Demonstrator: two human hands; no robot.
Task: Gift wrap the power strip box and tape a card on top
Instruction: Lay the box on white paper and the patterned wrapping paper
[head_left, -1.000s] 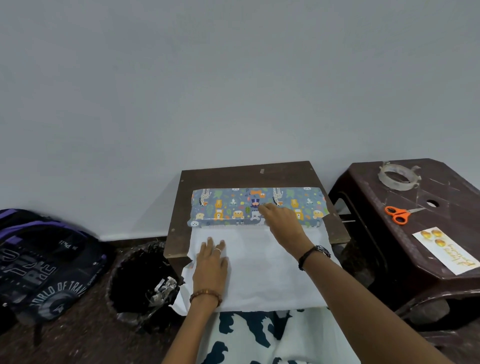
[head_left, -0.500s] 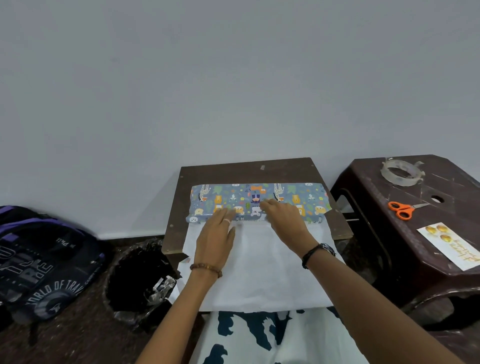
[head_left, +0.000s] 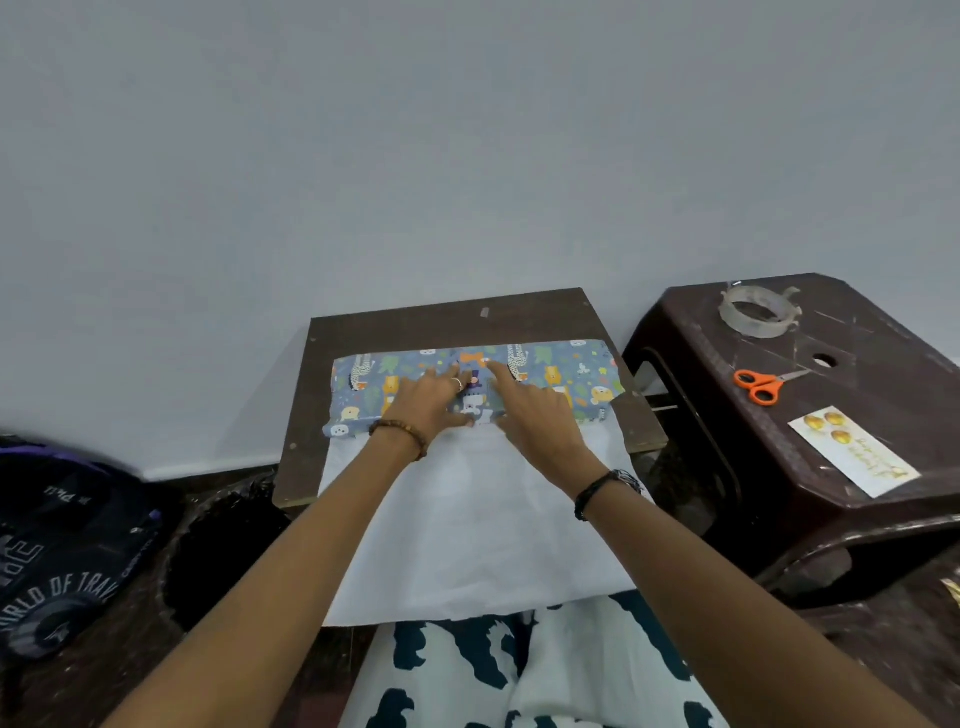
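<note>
Pressing down with both hands, the person flattens the printed wrapping paper (head_left: 545, 374) over the power strip box (head_left: 363, 384), which lies across the far half of the small brown table (head_left: 447, 319); the left hand (head_left: 428, 400) lies flat with fingers straight, a ring on one finger and a bead bracelet at the wrist; the right hand (head_left: 535, 410) also rests flat, forefinger stretched toward the far edge — neither hand grips anything. White paper underside (head_left: 467, 519) runs from the box toward the person and hangs over the near edge. On the dark plastic stool (head_left: 841, 431) to the right lie a tape roll (head_left: 758, 312), orange scissors (head_left: 761, 385) and the card (head_left: 852, 451) — all well apart from the box. A black backpack (head_left: 62, 551) sits on the floor at left.
</note>
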